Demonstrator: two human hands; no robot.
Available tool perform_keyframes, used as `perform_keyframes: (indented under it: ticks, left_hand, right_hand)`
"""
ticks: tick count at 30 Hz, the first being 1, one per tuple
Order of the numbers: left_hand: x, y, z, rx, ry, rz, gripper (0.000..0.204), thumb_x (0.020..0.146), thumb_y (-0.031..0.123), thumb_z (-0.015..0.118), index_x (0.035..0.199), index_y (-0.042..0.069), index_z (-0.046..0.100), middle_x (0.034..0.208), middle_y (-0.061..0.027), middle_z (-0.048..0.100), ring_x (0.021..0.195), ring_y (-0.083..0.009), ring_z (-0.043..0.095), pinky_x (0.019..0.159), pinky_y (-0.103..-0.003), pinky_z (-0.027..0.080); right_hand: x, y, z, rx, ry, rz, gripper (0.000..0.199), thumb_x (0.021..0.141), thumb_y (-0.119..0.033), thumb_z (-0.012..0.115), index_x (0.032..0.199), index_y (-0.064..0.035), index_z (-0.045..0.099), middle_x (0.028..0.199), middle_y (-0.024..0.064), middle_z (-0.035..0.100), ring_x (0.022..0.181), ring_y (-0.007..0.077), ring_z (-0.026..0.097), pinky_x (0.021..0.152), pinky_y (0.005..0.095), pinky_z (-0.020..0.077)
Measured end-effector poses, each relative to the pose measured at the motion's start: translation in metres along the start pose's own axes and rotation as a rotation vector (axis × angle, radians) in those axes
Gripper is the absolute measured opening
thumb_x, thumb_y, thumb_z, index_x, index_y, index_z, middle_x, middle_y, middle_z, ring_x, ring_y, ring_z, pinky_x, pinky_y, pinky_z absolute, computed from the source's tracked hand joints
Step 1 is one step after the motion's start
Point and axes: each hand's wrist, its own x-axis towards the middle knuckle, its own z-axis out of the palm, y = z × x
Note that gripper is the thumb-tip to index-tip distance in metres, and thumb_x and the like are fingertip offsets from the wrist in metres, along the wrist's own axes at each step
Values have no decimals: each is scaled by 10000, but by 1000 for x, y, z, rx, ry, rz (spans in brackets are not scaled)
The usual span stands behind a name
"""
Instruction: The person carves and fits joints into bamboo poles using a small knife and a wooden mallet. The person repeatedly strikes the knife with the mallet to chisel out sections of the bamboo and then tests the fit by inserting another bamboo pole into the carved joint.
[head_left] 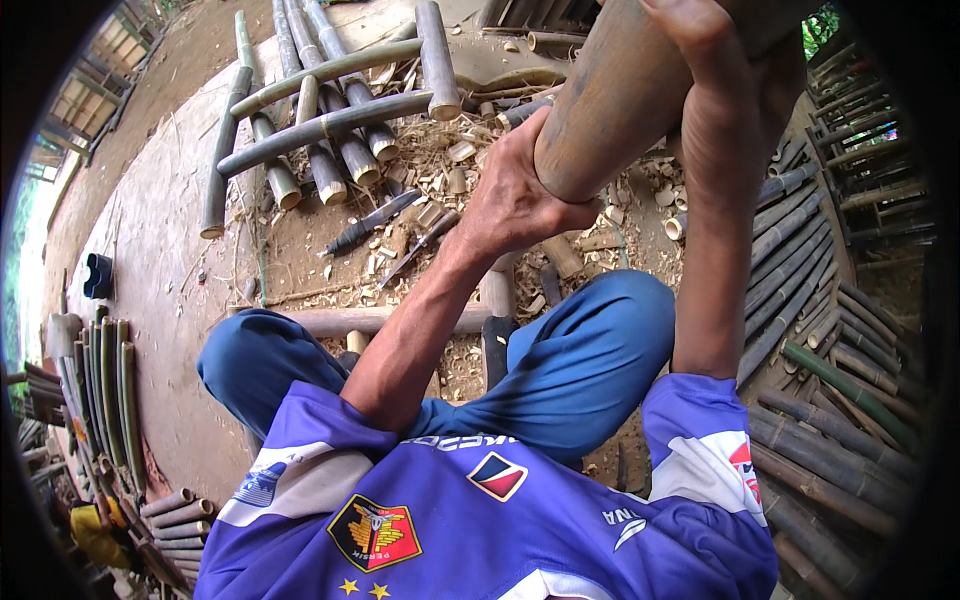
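Note:
A thick brown bamboo pole [622, 100] slants up and out of view at the top right. My left hand [528, 190] is closed around its near end, the thumb along the underside. Higher up, my right hand [735, 80] grips the pole's right side, its thumb on the surface facing me; some of its fingers are hidden behind. Below the pole, among the chips on the ground, lie a dark-handled knife [372, 222] and a second long, narrow tool [420, 247]. My knees are bent to either side of a low wooden beam [390, 320].
A ladder-like bamboo frame [325, 128] rests across several bamboo poles [328, 172] ahead on the left. Wood chips [460, 152] cover the ground. Bamboo is stacked along the right [790, 250]. More cut lengths [108, 390] stand at the left, near a small dark container [98, 276].

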Motion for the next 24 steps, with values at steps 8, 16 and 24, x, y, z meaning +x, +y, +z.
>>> perform_keyframes:
  ticks: [8,16,24]
  left_hand:
    - [11,-3,-8,-249,-182,49,878,586,223,905,1365,18,556,1091,-96,690,1053,-182,628,918,-374,521]
    - [10,19,-5,-286,-129,-11,696,587,234,870,1180,-29,619,1006,-97,707,878,-196,713,792,-364,614]
    - [13,-8,-6,-211,-131,23,567,632,209,877,1100,11,624,942,-34,682,815,-134,661,739,-313,563]
  right_hand:
    - [9,34,-38,15,-217,34,793,760,-261,827,1372,2,398,1112,144,653,885,267,682,777,405,554]
    - [8,36,-25,127,-105,2,631,749,-136,816,1265,-38,467,1057,76,623,929,166,656,799,340,567]
    - [9,21,-27,15,-151,-80,680,748,-189,829,1284,-32,441,1054,101,596,965,178,595,861,362,516]
